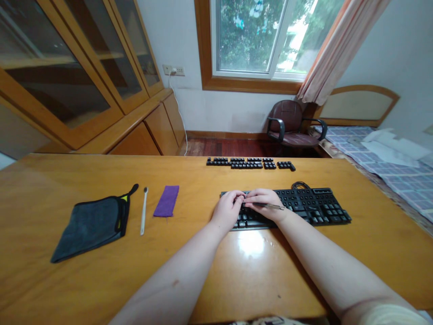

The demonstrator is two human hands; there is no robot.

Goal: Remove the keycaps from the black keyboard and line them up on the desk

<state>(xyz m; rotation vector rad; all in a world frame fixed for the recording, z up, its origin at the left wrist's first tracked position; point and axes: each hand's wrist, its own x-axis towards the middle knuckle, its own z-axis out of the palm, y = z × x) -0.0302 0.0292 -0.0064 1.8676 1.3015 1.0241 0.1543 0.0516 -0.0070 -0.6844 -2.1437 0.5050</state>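
Note:
A black keyboard (326, 208) lies on the desk, with many key positions lacking their caps and some caps left along its near left edge. My left hand (226, 211) rests over its left end, fingers curled together and meeting the fingertips of my right hand. Whatever those left fingers pinch is hidden. Closed over the keys, my right hand (265, 201) holds slim dark tweezers (269, 206), whose narrow end points right. Beyond the keyboard, removed black keycaps (246, 163) stand in rows by the desk's far edge.
On the left of the wooden desk (111, 289) lie a folded grey cloth (91, 225), a white toothbrush (144, 212) and a purple cloth (167, 201). The keyboard's coiled cable (300, 185) sits behind it. A chair (287, 122) and a bed (389, 158) stand past the desk.

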